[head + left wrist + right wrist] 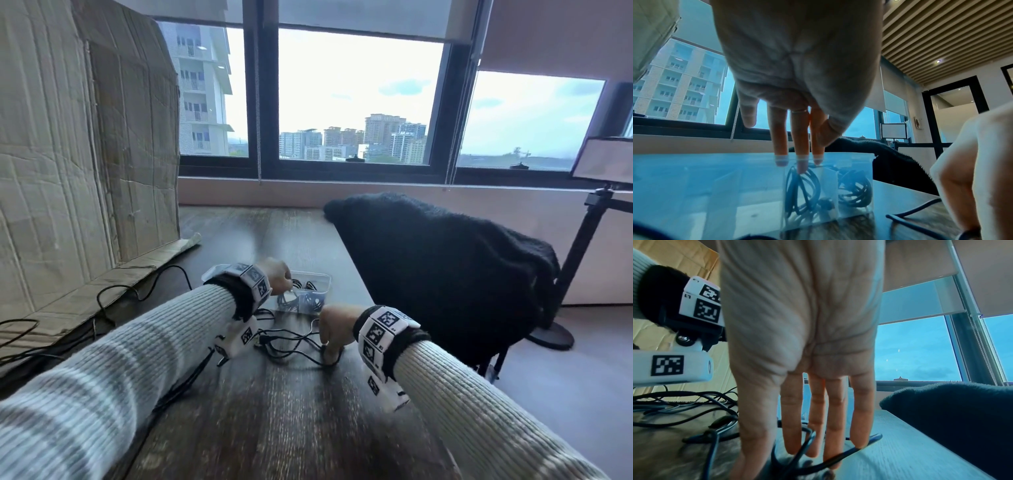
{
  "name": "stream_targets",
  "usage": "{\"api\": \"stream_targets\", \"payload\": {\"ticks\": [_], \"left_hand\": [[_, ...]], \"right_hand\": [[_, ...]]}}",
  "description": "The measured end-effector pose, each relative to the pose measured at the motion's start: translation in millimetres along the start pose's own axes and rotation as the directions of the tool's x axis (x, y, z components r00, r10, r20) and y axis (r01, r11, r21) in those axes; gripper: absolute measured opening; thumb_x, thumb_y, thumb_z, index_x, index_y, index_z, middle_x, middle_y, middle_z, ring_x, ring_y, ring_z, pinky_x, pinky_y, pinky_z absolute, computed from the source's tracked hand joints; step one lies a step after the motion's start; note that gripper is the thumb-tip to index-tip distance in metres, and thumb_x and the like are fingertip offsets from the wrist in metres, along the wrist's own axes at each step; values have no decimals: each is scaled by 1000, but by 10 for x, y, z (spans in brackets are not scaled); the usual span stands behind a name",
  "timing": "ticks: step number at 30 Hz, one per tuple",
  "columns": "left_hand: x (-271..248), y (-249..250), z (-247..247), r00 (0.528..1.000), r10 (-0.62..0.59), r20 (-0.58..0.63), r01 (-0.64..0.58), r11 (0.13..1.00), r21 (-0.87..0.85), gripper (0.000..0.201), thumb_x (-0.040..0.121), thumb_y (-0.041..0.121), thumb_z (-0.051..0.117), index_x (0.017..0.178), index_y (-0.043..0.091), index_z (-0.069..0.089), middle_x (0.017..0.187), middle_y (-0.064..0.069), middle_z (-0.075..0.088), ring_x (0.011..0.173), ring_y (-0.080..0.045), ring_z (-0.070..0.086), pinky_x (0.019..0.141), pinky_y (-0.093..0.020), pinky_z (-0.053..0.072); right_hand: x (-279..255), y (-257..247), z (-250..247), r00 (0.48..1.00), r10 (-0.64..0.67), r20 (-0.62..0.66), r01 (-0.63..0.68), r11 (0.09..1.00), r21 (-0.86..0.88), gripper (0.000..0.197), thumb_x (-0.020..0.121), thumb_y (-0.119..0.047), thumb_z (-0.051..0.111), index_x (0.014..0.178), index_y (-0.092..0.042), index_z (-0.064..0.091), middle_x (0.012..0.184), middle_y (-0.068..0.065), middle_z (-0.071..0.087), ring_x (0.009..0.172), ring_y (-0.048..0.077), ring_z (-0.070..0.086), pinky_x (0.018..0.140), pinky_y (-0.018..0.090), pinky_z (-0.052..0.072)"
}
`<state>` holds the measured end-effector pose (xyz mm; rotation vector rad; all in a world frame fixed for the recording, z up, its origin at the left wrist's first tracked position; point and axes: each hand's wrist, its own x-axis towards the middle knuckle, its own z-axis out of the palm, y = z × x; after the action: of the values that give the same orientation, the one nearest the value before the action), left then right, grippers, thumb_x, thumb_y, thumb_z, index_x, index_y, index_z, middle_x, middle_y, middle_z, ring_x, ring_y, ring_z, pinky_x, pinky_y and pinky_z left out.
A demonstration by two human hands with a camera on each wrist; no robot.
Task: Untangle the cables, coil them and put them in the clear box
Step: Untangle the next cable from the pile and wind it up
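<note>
Clear box (851, 160) on worktop (274, 411) — coiled cables (803, 191) inside, left hand (797, 73) fingers straight, dipping in; right hand (803, 337) fingers extended on loose cables (287, 346).

My head view looks forward and down over the dark wooden table (294, 411) toward the far windows, while each wrist view looks close along its palm, both sharing the black fuzzy chair cover (900, 164) at right.

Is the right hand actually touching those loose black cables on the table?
Touching. The right wrist view shows the right hand with straight fingers pressed down among the loose cables on the table.
</note>
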<state>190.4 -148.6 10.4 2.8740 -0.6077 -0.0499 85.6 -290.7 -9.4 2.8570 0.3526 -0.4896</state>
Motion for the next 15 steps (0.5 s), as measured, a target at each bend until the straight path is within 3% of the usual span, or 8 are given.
{"api": "stream_targets", "payload": {"ticks": [2,3,5,7,10,11,13,15], "left_hand": [[-18,-22,28,1000,10,-3,-10,1000,-7,24,95,19,53,111,17,70,113,2,67,92,-13,61,74,-21,49],[-24,-28,28,1000,13,-17,-13,999,-30,25,94,13,52,110,16,70,114,1,65,94,-15,62,73,-22,51],[-27,-43,-3,998,0,-69,-5,998,-65,25,93,6,51,106,14,72,114,-3,66,96,-17,63,77,-25,54],[-20,-55,-57,992,-14,-129,5,998,-66,22,92,10,54,105,12,72,108,-4,69,91,-17,65,77,-24,53],[34,-54,-93,989,-59,-135,45,993,-107,21,92,21,59,102,7,71,91,-3,73,81,-15,70,71,-26,57],[61,-49,-94,989,-81,-124,66,991,-120,23,93,23,58,102,6,71,89,-3,74,82,-15,70,71,-26,57],[113,-33,-98,988,-119,-101,107,987,-120,25,93,24,59,104,4,70,91,-4,74,85,-15,70,73,-26,57],[165,-22,-104,986,-152,-72,144,983,-111,25,88,25,67,102,6,72,92,-3,75,85,-14,70,73,-25,57]], "right_hand": [[-16,5,23,1000,-4,-18,4,1000,4,45,85,-36,69,116,-4,68,116,11,68,104,24,64,85,28,52],[-24,17,38,999,-4,-35,5,1000,23,45,84,-38,69,115,-4,69,114,12,69,104,26,64,86,29,52],[-40,43,59,999,-13,-50,16,998,57,44,83,-39,69,106,-2,72,101,14,70,90,27,64,73,27,51],[-41,82,82,999,-14,-47,18,997,72,40,85,-39,68,94,0,73,87,16,68,76,22,53,58,24,39],[-35,133,107,999,-7,-50,10,999,51,38,87,-39,65,64,-9,62,62,5,54,72,20,48,50,21,32],[-36,142,112,999,-5,-51,8,998,56,36,87,-39,65,66,-9,64,64,4,54,72,19,49,50,19,32],[-46,155,119,999,-6,-50,10,996,90,35,86,-38,67,91,-4,74,78,7,62,76,19,53,53,19,35],[-54,161,126,999,-9,-53,15,994,106,39,85,-37,68,106,-5,72,96,10,70,82,21,58,64,23,42]]}}
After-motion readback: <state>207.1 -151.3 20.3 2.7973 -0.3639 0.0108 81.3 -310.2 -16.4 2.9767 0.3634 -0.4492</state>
